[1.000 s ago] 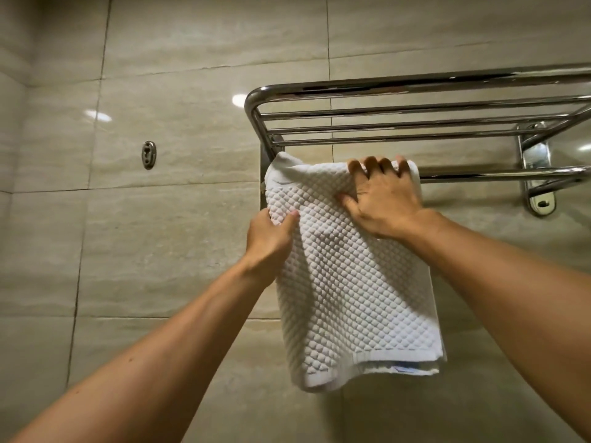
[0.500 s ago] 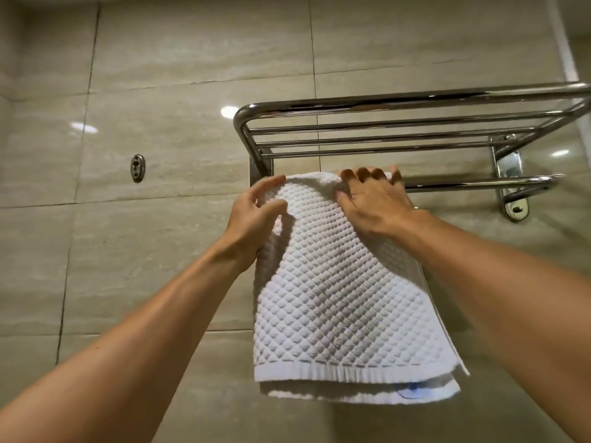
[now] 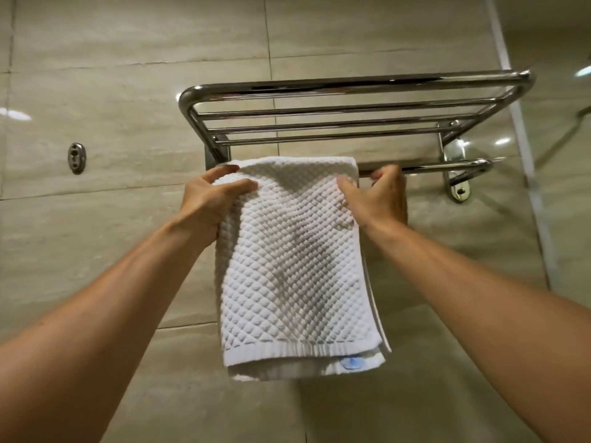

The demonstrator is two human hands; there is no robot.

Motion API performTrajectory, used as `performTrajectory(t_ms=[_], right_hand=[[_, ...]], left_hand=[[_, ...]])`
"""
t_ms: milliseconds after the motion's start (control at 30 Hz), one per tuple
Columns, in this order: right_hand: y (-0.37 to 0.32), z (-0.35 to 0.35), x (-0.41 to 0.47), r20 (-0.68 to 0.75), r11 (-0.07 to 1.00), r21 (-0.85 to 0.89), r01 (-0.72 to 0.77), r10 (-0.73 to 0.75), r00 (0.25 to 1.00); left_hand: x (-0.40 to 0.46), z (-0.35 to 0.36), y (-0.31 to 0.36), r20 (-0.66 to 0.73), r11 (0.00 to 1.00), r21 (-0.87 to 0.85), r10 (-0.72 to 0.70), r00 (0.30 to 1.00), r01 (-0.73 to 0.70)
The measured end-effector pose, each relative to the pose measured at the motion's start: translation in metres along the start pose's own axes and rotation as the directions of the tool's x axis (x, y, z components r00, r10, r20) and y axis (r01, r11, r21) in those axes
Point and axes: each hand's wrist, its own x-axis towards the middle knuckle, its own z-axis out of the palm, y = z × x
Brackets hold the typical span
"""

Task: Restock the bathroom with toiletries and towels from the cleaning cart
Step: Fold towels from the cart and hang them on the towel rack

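Towel (image 3: 294, 266) now gripped at both top edges by left hand (image 3: 208, 199) & right hand (image 3: 377, 199), vs. flat-pressed earlier; being squared on lower bar (image 3: 447, 167).

Towel rack (image 3: 351, 107) sitting on far tiled wall (image 3: 128, 43), right of centre. Hanging bar (image 3: 447, 166) running below rack shelf. Waffle towel (image 3: 294, 266) hanging over bar's left part, front and back layers lying one behind other. Left hand (image 3: 208, 203) gripping towel's upper left edge; right hand (image 3: 377, 199) gripping upper right edge, fingers reaching behind at bar. Wall hook plate (image 3: 76, 158) sitting well left of rack. Glass panel (image 3: 559, 219) standing at far right.
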Motion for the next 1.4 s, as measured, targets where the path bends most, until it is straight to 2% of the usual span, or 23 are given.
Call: performTrajectory(t_ms=[33, 67, 100, 133, 167, 200, 267, 367, 467, 567, 667, 733, 800, 867, 933, 967, 1067, 1167, 1233, 1300, 1333, 1367, 1400], right_hand=[[0.005, -0.003, -0.003, 0.190, 0.985, 0.086, -0.152, 0.133, 0.973], [0.009, -0.005, -0.006, 0.418, 0.943, 0.168, -0.286, 0.195, 0.887], [0.013, -0.007, -0.009, 0.608, 0.893, 0.230, -0.386, 0.178, 0.774], [0.015, -0.008, -0.012, 0.719, 0.844, 0.289, -0.452, 0.121, 0.685], [0.016, -0.009, -0.014, 0.763, 0.794, 0.343, -0.502, 0.076, 0.642], [0.015, -0.010, -0.015, 0.765, 0.765, 0.377, -0.523, 0.062, 0.642], [0.010, -0.013, -0.015, 0.706, 0.756, 0.423, -0.499, 0.070, 0.705], [0.001, -0.018, -0.012, 0.656, 0.707, 0.520, -0.479, 0.028, 0.754], [-0.008, -0.019, -0.007, 0.580, 0.651, 0.603, -0.461, 0.040, 0.814], [-0.020, -0.010, -0.003, 0.447, 0.694, 0.614, -0.375, 0.086, 0.891], [-0.029, 0.003, -0.001, 0.319, 0.742, 0.590, -0.317, 0.146, 0.936], [-0.033, 0.012, 0.000, 0.257, 0.739, 0.595, -0.316, 0.197, 0.946], [-0.037, 0.018, 0.000, 0.208, 0.729, 0.602, -0.326, 0.251, 0.945], [-0.040, 0.022, -0.001, 0.181, 0.731, 0.598, -0.329, 0.277, 0.944], [-0.044, 0.025, -0.001, 0.163, 0.739, 0.593, -0.320, 0.279, 0.946], [-0.045, 0.025, 0.001, 0.155, 0.751, 0.580, -0.315, 0.278, 0.948], [-0.049, 0.023, 0.008, 0.160, 0.808, 0.500, -0.313, 0.269, 0.950], [-0.055, 0.018, 0.019, 0.169, 0.875, 0.387, -0.290, 0.242, 0.955], [-0.059, 0.016, 0.027, 0.119, 0.939, 0.276, -0.204, 0.177, 0.977], [-0.062, 0.017, 0.029, 0.053, 0.989, 0.148, -0.017, 0.009, 0.999], [-0.061, 0.019, 0.028, 0.046, 0.995, 0.022, 0.099, -0.100, 0.994], [-0.057, 0.022, 0.026, 0.064, 0.960, -0.179, 0.216, -0.208, 0.976], [-0.054, 0.025, 0.023, 0.088, 0.864, -0.393, 0.313, -0.303, 0.949]], left_hand=[[0.000, 0.001, 0.001, -0.004, 1.000, -0.006, 0.000, 1.000, 0.000], [0.000, 0.002, 0.001, -0.006, 1.000, -0.012, -0.001, 1.000, 0.001], [0.000, 0.002, 0.002, -0.006, 1.000, -0.018, -0.001, 1.000, 0.001], [0.000, 0.002, 0.002, -0.005, 1.000, -0.020, -0.002, 1.000, 0.002], [-0.001, 0.001, 0.002, -0.002, 1.000, -0.017, -0.003, 1.000, 0.003], [-0.001, 0.001, 0.002, -0.001, 1.000, -0.011, -0.004, 1.000, 0.004], [-0.002, 0.000, 0.003, -0.002, 1.000, 0.008, -0.003, 1.000, 0.003], [-0.004, -0.001, 0.007, -0.009, 0.999, 0.051, -0.013, 1.000, 0.013], [-0.005, -0.003, 0.014, -0.069, 0.997, 0.082, -0.008, 0.998, 0.014], [-0.001, -0.008, 0.020, -0.134, 0.992, 0.122, -0.024, 0.991, 0.040], [-0.004, -0.013, 0.021, -0.135, 0.995, 0.087, -0.045, 0.990, 0.057], [-0.007, -0.019, 0.019, -0.100, 0.996, 0.026, -0.078, 0.992, 0.081], [-0.011, -0.025, 0.014, 0.043, 0.985, -0.044, -0.163, 0.986, 0.165], [-0.017, -0.031, 0.009, 0.143, 0.970, -0.009, -0.237, 0.961, 0.241], [-0.020, -0.033, 0.009, 0.136, 0.975, 0.044, -0.222, 0.966, 0.218], [-0.019, -0.034, 0.010, 0.107, 0.985, 0.046, -0.170, 0.979, 0.166], [-0.012, -0.039, 0.016, 0.058, 1.000, 0.001, 0.019, 0.998, -0.019], [-0.003, -0.035, 0.016, 0.009, 0.997, -0.009, 0.073, 0.997, -0.073], [0.006, -0.027, 0.015, -0.080, 0.993, 0.046, 0.111, 0.991, -0.107], [0.013, -0.020, 0.014, -0.204, 0.951, 0.276, 0.199, 0.959, -0.139], [0.016, -0.017, 0.011, -0.237, 0.880, 0.449, 0.282, 0.930, -0.152], [0.015, -0.014, 0.008, -0.222, 0.778, 0.606, 0.365, 0.904, -0.165], [0.015, -0.010, 0.003, -0.178, 0.674, 0.715, 0.430, 0.885, -0.184]])
